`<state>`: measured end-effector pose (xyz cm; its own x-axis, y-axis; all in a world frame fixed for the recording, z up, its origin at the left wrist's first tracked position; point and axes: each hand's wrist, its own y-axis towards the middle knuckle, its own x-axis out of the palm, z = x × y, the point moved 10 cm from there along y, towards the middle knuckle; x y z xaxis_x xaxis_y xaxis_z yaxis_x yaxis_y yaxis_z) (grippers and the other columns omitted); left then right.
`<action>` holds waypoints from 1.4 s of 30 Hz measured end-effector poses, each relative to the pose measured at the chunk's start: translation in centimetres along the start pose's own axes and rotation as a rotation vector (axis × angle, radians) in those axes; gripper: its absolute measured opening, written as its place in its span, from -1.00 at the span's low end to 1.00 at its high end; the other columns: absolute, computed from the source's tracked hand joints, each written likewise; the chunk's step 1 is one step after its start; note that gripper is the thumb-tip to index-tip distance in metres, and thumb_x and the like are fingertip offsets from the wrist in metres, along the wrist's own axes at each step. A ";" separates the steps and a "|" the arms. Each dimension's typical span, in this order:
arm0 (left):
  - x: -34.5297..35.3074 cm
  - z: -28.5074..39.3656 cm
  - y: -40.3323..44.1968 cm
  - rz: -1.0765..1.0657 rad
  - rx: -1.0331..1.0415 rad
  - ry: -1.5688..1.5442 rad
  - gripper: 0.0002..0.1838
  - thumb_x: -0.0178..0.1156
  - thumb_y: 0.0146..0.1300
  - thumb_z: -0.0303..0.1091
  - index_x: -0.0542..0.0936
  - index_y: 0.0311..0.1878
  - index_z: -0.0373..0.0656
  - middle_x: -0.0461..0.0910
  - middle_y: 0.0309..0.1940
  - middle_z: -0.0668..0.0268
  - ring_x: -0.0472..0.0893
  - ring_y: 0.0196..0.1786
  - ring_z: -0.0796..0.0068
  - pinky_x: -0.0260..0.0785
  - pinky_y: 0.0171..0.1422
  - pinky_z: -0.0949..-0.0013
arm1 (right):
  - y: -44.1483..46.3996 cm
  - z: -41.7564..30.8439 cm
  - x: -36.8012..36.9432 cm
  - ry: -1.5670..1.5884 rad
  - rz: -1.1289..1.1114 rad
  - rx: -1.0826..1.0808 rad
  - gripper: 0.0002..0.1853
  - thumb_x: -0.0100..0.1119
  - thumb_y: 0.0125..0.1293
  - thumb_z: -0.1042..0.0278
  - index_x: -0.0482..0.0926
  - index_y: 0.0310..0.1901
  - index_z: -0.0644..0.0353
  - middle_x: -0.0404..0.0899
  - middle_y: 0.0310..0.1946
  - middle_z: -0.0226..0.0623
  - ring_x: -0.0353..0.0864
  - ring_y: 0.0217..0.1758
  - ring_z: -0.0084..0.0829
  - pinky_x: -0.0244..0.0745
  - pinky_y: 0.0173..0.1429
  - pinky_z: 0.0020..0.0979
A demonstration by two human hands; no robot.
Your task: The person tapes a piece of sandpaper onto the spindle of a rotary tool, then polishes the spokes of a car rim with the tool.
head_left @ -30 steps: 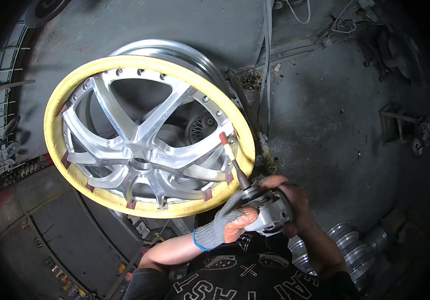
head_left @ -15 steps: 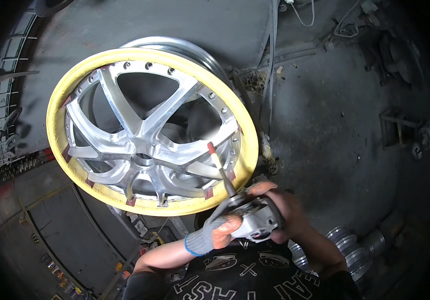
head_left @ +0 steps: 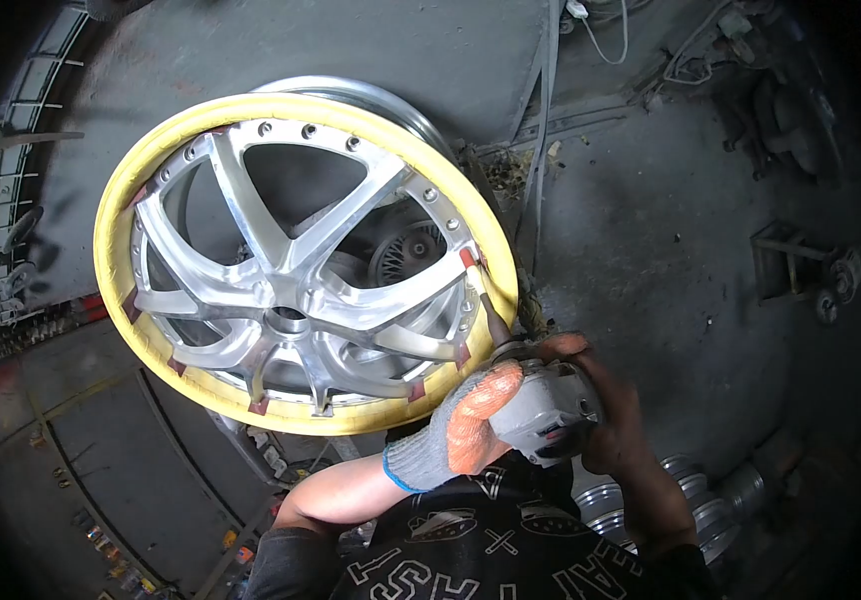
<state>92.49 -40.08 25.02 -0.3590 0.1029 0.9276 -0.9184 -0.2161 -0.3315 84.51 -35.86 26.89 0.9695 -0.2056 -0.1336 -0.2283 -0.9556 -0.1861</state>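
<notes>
My left hand, in a grey glove with an orange palm, wraps round the near side of a power grinder. My right hand is closed on the tool's other side, its fingers partly hidden by the housing. From the grinder a long spindle with a pale shank and red tip points up and away. That tip lies over the outer end of a spoke, by the rim; contact is hard to tell. The silver alloy wheel is tilted toward me, its lip covered in yellow tape.
More silver wheels stand on the floor at lower right. A wire rack runs along the left side. Cables hang behind the wheel, and a small metal stand with castors is at far right.
Both hands have carried the grinder right. Its red tip has moved up and right, from over the lower spoke area to a spoke's outer end. The view has shifted slightly.
</notes>
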 end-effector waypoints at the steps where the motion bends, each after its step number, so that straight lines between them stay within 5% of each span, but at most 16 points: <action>1: -0.1 0.0 -0.2 -0.001 0.001 -0.002 -0.17 0.13 0.32 0.10 0.18 0.47 -0.29 0.45 0.21 0.17 0.48 0.18 0.40 0.35 0.22 0.32 | 0.4 -0.2 0.4 0.002 -0.011 -0.003 -0.28 0.34 0.20 0.01 0.38 0.21 0.41 0.55 0.09 -0.04 0.62 0.10 -0.23 0.51 0.14 -0.31; 8: -0.5 0.5 -3.5 0.019 0.035 -0.014 -0.05 0.18 0.23 0.18 0.13 0.48 -0.30 0.40 0.26 0.12 0.46 0.24 0.37 0.31 0.31 0.29 | -1.0 0.2 3.3 -0.123 -0.193 0.039 -0.02 -0.02 0.20 -0.52 0.38 0.17 0.45 0.53 0.08 0.04 0.60 0.12 -0.11 0.47 0.16 -0.23; 9: -0.2 0.9 -4.0 0.017 0.050 0.021 -0.01 0.19 0.20 0.21 0.11 0.49 -0.29 0.38 0.27 0.11 0.46 0.26 0.35 0.30 0.32 0.28 | -0.8 0.2 3.5 -0.122 -0.193 0.038 -0.02 -0.02 0.20 -0.52 0.38 0.17 0.45 0.53 0.08 0.04 0.60 0.12 -0.11 0.47 0.16 -0.23; 12: -1.1 1.0 -5.4 0.203 0.062 -0.036 0.10 0.22 0.13 0.26 0.01 0.50 -0.34 0.37 0.28 0.09 0.43 0.30 0.30 0.30 0.34 0.26 | -0.3 -0.9 5.8 -0.223 -0.348 -0.054 -0.09 0.32 -0.03 -0.12 0.31 0.26 0.41 0.55 -0.12 0.06 0.57 -0.04 0.08 0.43 0.09 -0.09; 15: -1.3 1.8 -5.0 0.200 0.117 0.059 0.10 0.21 0.15 0.22 -0.04 0.51 -0.33 0.38 0.28 0.10 0.47 0.25 0.30 0.32 0.31 0.28 | -0.6 -1.1 4.8 -0.268 -0.219 -0.097 -0.11 0.29 0.00 -0.13 0.33 0.23 0.42 0.57 -0.16 0.07 0.61 -0.11 0.08 0.48 0.01 -0.10; 17: -0.7 1.0 -3.6 0.133 0.025 0.156 0.13 0.07 0.05 0.36 0.13 0.45 -0.45 0.33 0.31 -0.07 0.40 0.32 0.20 0.18 0.42 0.25 | -0.4 -0.7 3.7 -0.243 -0.184 -0.072 -0.13 0.26 0.03 -0.15 0.34 0.22 0.43 0.59 -0.18 0.07 0.63 -0.14 0.08 0.51 -0.04 -0.11; 18: 0.0 1.0 -2.9 -0.005 0.041 0.004 -0.05 0.17 0.22 0.20 0.14 0.48 -0.28 0.45 0.21 0.18 0.51 0.16 0.38 0.35 0.23 0.32 | -0.3 -0.4 3.0 -0.217 -0.150 -0.046 -0.15 0.23 0.07 -0.16 0.35 0.21 0.44 0.60 -0.20 0.07 0.65 -0.17 0.08 0.54 -0.08 -0.11; 23: 0.1 0.6 -1.0 0.016 0.024 -0.036 -0.21 0.07 0.35 0.13 0.23 0.44 -0.30 0.47 0.17 0.19 0.51 0.16 0.41 0.36 0.22 0.33 | -0.6 0.6 0.5 -0.185 0.019 -0.076 -0.19 0.18 0.15 -0.19 0.37 0.20 0.44 0.62 -0.19 0.09 0.69 -0.14 0.07 0.57 -0.08 -0.14; 26: -1.1 -0.4 -1.2 0.047 -0.033 -0.088 -0.22 0.10 0.35 0.09 0.23 0.44 -0.30 0.47 0.17 0.20 0.51 0.16 0.42 0.35 0.23 0.33 | -0.3 0.2 0.4 -0.112 -0.002 -0.074 -0.20 0.17 0.17 -0.20 0.37 0.20 0.42 0.61 -0.13 0.10 0.69 -0.09 0.05 0.57 -0.04 -0.16; 28: -2.5 -1.4 -2.3 0.142 -0.094 -0.174 -0.18 0.21 0.24 0.09 0.25 0.37 -0.32 0.42 0.21 0.06 0.51 0.21 0.25 0.40 0.28 0.22 | 0.1 -0.6 1.1 -0.075 -0.030 -0.076 -0.20 0.17 0.16 -0.19 0.37 0.20 0.41 0.60 -0.09 0.11 0.68 -0.08 0.04 0.57 -0.03 -0.18; 31: -1.2 -0.9 -3.4 -0.009 -0.045 -0.224 -0.14 0.22 0.26 0.05 0.14 0.47 -0.23 0.44 0.21 0.19 0.50 0.19 0.38 0.37 0.23 0.29 | 0.5 -2.0 2.9 -0.052 -0.105 -0.129 -0.19 0.20 0.13 -0.20 0.37 0.19 0.39 0.57 -0.05 0.09 0.65 -0.09 0.03 0.54 -0.01 -0.16; 33: -0.3 0.1 -4.6 -0.098 0.078 -0.371 -0.05 0.27 0.21 0.05 0.04 0.49 -0.22 0.42 0.24 0.18 0.50 0.22 0.35 0.38 0.25 0.27 | -0.7 -0.2 4.7 -0.106 -0.215 -0.065 -0.06 0.09 0.18 -0.47 0.42 0.13 0.45 0.56 -0.01 0.00 0.64 0.03 -0.14 0.49 0.11 -0.25; 34: -1.7 -0.1 -5.5 0.084 0.064 -0.302 -0.04 0.27 0.21 0.04 0.01 0.50 -0.23 0.39 0.26 0.16 0.48 0.25 0.34 0.37 0.27 0.27 | -0.8 0.0 5.0 -0.106 -0.217 -0.067 -0.06 0.09 0.18 -0.47 0.42 0.13 0.45 0.56 -0.01 0.00 0.64 0.03 -0.14 0.49 0.11 -0.25; 35: -3.2 -0.2 -6.6 0.265 0.051 -0.231 -0.02 0.28 0.20 0.03 -0.01 0.50 -0.24 0.36 0.29 0.15 0.46 0.28 0.34 0.37 0.30 0.27 | -1.0 0.1 5.6 -0.199 -0.241 -0.090 -0.11 0.21 0.09 -0.37 0.40 0.15 0.39 0.56 -0.07 0.00 0.61 -0.05 -0.06 0.47 0.04 -0.18; 39: -1.3 1.1 -7.6 0.130 0.146 -0.161 0.04 0.33 0.14 0.20 0.09 0.49 -0.25 0.20 0.42 0.11 0.35 0.39 0.32 0.32 0.38 0.21 | -1.2 -0.9 5.9 -0.223 -0.202 -0.082 -0.05 0.42 -0.12 -0.27 0.36 0.16 0.32 0.56 -0.15 0.00 0.59 -0.10 0.01 0.47 0.00 -0.10; 42: -0.5 1.6 -8.2 0.180 0.165 0.065 -0.06 0.28 0.23 0.10 0.11 0.48 -0.31 0.30 0.37 0.12 0.39 0.36 0.35 0.31 0.39 0.29 | -1.7 -1.3 4.7 -0.370 -0.184 -0.004 -0.02 0.51 -0.22 -0.24 0.36 0.15 0.29 0.56 -0.13 0.00 0.60 -0.09 0.00 0.47 0.02 -0.10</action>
<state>100.47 -39.88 27.58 -0.5292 0.1097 0.8414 -0.8010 -0.3917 -0.4527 89.56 -35.52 27.83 0.8962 0.0579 -0.4398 -0.0530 -0.9703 -0.2359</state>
